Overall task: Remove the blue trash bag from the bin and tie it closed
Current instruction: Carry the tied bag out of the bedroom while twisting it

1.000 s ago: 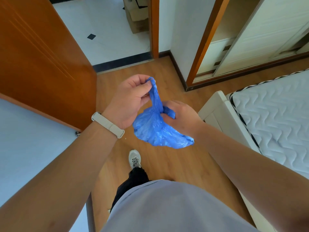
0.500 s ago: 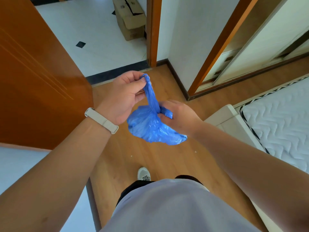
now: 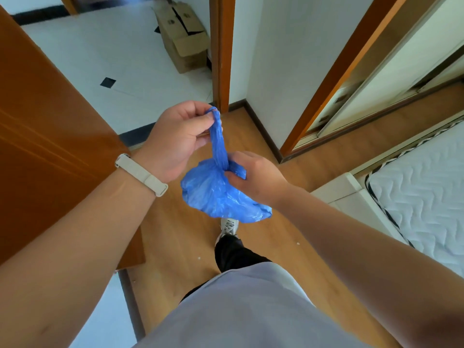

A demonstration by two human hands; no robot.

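Observation:
The blue trash bag point(image 3: 216, 194) hangs in the air in front of me, a small bulging bundle with its top twisted into a thin strand. My left hand point(image 3: 175, 141) pinches the upper end of that strand and holds it up. My right hand point(image 3: 253, 177) grips the bag at its neck, where a short blue end sticks out between the fingers. A pale band sits on my left wrist. No bin is in view.
An open orange wooden door point(image 3: 50, 136) stands at the left. Beyond the doorway lies white tile floor with a cardboard box point(image 3: 183, 38). A white bed with a quilted mattress point(image 3: 421, 197) is at the right. My foot point(image 3: 228, 227) is on the wood floor.
I have walked forward toward the doorway, so the door, box and bed have shifted in view. Both hands keep the same grip on the bag, the strand pulled slightly longer.

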